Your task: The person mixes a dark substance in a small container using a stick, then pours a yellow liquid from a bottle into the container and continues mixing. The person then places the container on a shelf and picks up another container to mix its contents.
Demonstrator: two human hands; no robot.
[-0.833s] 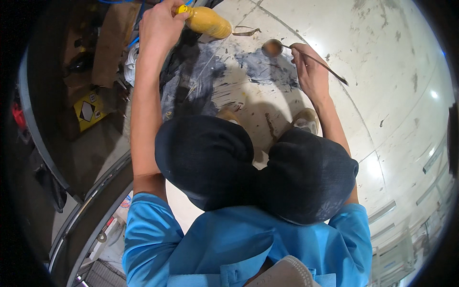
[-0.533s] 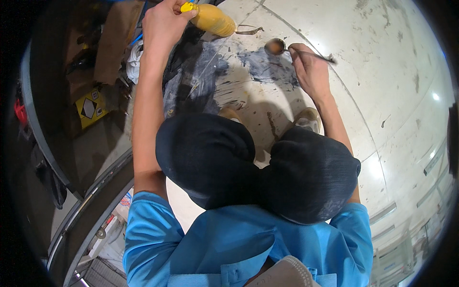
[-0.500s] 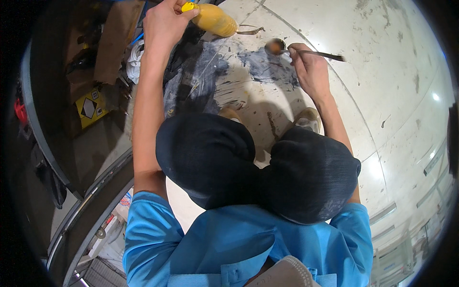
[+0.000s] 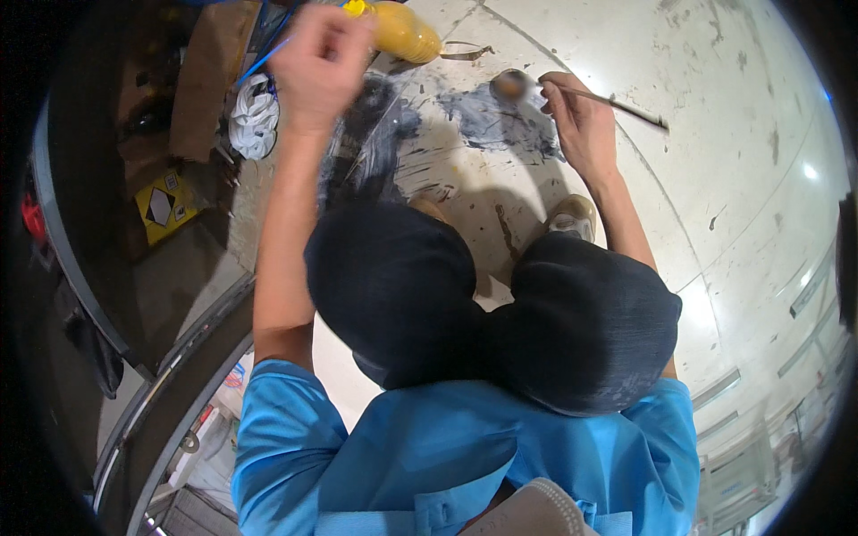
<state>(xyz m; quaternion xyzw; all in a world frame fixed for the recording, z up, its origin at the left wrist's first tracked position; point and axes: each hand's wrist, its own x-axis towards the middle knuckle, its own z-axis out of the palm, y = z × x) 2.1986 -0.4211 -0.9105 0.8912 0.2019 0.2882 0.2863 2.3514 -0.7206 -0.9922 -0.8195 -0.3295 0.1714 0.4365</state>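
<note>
Pinching a slim dark rod in the right hand, aimed toward a small round cup near floor stains — probably lightly for fine control; holding the left hand half-curled, blurred, beside the yellow bottle — cannot tell whether touching

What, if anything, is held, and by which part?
Right hand: ladle-like tool, by its handle near the bowl. Left hand: blurred beside the yellow bottle; hold unclear.
</note>
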